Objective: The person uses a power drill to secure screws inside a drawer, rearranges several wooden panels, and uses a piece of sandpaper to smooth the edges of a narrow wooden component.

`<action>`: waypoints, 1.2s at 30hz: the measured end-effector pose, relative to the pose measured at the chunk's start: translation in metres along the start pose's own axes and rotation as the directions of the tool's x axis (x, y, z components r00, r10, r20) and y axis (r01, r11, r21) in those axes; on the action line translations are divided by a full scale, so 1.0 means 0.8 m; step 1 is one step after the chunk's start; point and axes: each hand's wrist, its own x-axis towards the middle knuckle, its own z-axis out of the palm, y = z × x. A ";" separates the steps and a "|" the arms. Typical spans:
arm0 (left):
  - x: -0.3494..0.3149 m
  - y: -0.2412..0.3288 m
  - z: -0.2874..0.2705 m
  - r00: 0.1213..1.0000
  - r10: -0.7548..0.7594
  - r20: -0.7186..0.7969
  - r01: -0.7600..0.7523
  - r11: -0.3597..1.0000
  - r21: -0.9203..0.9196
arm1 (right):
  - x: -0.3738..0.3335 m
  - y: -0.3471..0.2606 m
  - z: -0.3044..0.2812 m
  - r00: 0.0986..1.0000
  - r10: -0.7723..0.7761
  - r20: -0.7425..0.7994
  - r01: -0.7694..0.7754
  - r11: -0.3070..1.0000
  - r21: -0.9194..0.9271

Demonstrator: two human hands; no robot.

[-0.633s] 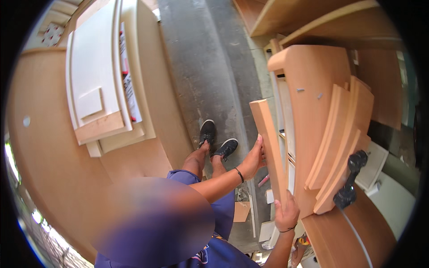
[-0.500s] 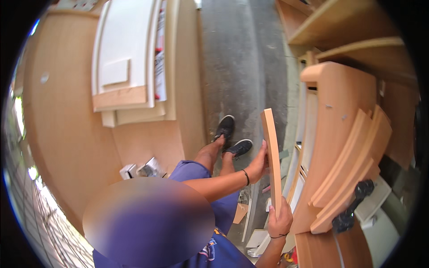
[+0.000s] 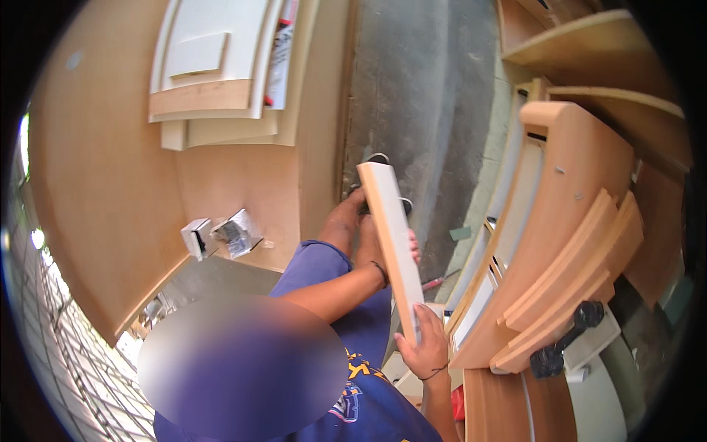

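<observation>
Holding the board with both hands, you have it in front of your legs, its upper end overlapping your dark shoes in the view. Half a second ago it stood farther right, beside your feet, over bare floor. It has also turned: a wide pale face now shows, with the wood-coloured edge along its left side, and it leans with its top toward your left.

Your left hand is closed around the board near its middle; the fingertips show past the right side, while the palm and thumb are hidden behind it. Your right hand pinches the lower end, fingers on the pale face and thumb at the left edge.

Your view has shifted too, so the stack of pale panels sits higher, and a small white box and a shiny packet show at your left, as they did a moment before. At your right, the black tool still lies on the curved-looking planks.
</observation>
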 end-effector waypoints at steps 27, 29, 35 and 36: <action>-0.055 0.148 0.008 0.952 -0.010 0.306 -0.052 0.980 0.194 | 0.169 0.212 0.025 0.481 0.860 -0.173 -0.053 0.226 0.973; -0.056 0.165 0.017 0.964 -0.013 0.266 -0.038 0.982 0.186 | 0.175 0.222 0.025 0.436 0.895 -0.092 0.144 0.031 0.989; -0.048 0.219 0.050 0.942 -0.063 0.331 0.008 0.986 0.164 | 0.229 0.240 -0.004 0.297 0.950 -0.100 0.417 -0.034 0.908; -0.049 0.226 0.056 0.950 -0.045 0.309 -0.013 0.983 0.184 | 0.232 0.244 -0.003 0.265 0.962 -0.070 0.451 -0.059 0.891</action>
